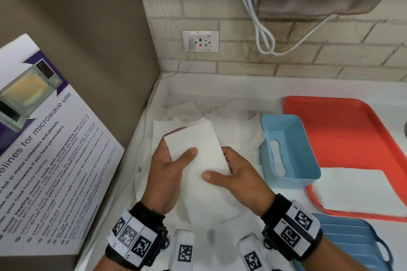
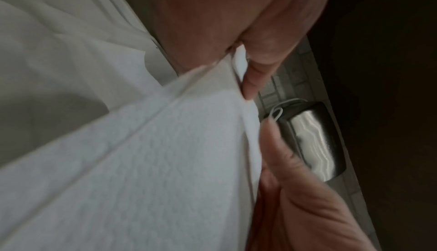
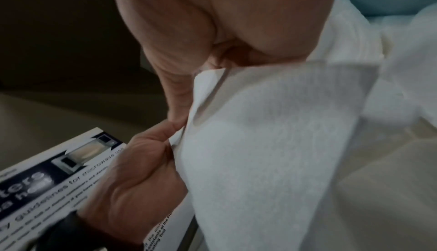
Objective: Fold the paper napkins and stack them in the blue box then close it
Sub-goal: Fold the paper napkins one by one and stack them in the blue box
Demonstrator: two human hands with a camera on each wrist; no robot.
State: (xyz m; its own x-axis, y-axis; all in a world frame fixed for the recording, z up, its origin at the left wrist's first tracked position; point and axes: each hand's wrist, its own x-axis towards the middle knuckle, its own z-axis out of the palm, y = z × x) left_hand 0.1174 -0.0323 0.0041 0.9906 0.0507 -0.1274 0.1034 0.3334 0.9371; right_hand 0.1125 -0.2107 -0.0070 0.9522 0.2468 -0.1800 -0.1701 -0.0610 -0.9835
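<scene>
poster (image 1: 44, 149), "for microwave use"

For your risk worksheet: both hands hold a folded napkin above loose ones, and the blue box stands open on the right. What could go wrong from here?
1. The folded napkin is held only at its edges by the left hand and right hand; it could spring open.
2. The blue box looks narrow, so the napkin might crumple going in.
3. The loose napkins lie against the box and could be dragged along.

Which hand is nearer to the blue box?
Right. The right hand holds the napkin just left of the blue box; the left hand is farther left, across the napkin.
</scene>
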